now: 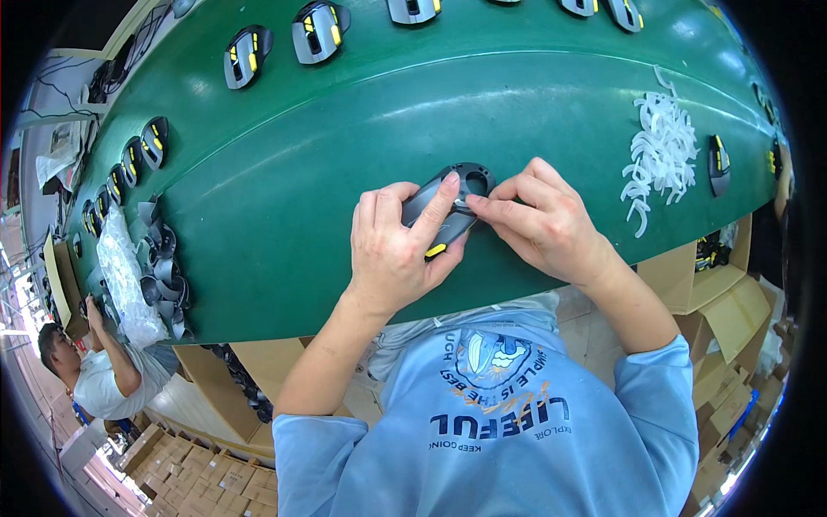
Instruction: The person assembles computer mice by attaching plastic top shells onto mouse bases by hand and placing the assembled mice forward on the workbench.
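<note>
My left hand [392, 250] is closed around a dark grey computer mouse shell [450, 227] with a yellow side piece, held a little above the green table. Its thumb presses on the shell, whose far end has a round opening. At that opening, the thumb and forefinger of my right hand [547, 222] are pinched together. A small whitish piece [460, 201] shows at the fingertips, partly hidden. To the right lies a heap of curved translucent white strips [662, 146], of similar colour.
Several grey and yellow mouse shells [317, 34] line the far side of the green table [284, 198]. More stand at left, near a clear plastic bag [125, 276] and dark curved parts [164, 267]. Cardboard boxes [728, 319] flank me. A co-worker [112, 370] is at left.
</note>
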Demonstrator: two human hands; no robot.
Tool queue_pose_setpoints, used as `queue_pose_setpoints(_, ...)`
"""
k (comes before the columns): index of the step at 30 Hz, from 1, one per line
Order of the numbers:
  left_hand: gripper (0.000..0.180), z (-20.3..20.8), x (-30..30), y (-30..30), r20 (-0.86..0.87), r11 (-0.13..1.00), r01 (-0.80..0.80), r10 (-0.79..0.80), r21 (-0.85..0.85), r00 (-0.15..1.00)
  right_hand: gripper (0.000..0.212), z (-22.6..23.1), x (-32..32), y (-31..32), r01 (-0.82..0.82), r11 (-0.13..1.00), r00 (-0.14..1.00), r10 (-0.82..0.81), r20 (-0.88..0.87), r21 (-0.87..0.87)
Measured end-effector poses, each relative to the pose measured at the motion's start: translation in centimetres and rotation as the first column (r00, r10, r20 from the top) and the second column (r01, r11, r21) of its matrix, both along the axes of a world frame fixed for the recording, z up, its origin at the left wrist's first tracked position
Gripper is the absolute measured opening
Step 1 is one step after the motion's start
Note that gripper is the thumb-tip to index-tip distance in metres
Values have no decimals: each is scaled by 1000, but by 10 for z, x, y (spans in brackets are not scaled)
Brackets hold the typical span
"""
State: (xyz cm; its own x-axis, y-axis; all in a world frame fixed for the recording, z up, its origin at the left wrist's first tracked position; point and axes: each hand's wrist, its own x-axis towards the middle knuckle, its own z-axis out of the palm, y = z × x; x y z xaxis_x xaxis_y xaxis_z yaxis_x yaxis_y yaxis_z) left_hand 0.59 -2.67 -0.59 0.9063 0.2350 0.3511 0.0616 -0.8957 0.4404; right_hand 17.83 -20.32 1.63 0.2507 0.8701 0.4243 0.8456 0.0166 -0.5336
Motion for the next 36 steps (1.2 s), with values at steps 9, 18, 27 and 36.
queue_pose_setpoints(9, 74, 8, -4, 5, -12, 998, -28, 29, 57, 1000, 46, 24, 1, 11, -77, 982, 995, 87, 47, -171)
queue_pose_setpoints(18, 73, -4, -5, -1, 167, 997, 18, -30, 71, 986, 63, 37, -5, -6, -138, 935, 981, 175, 87, -325)
queue_pose_setpoints(27, 69, -2, 0, 0, 130, 998, 55, -59, 29, 990, 72, 19, 4, -12, -101, 898, 987, 144, 71, -429)
queue_pose_setpoints(36, 67, 33, -49, 67, 156, 970, -209, 189, 123, 969, 90, 7, 9, -27, 3, 951, 985, -57, -165, -309)
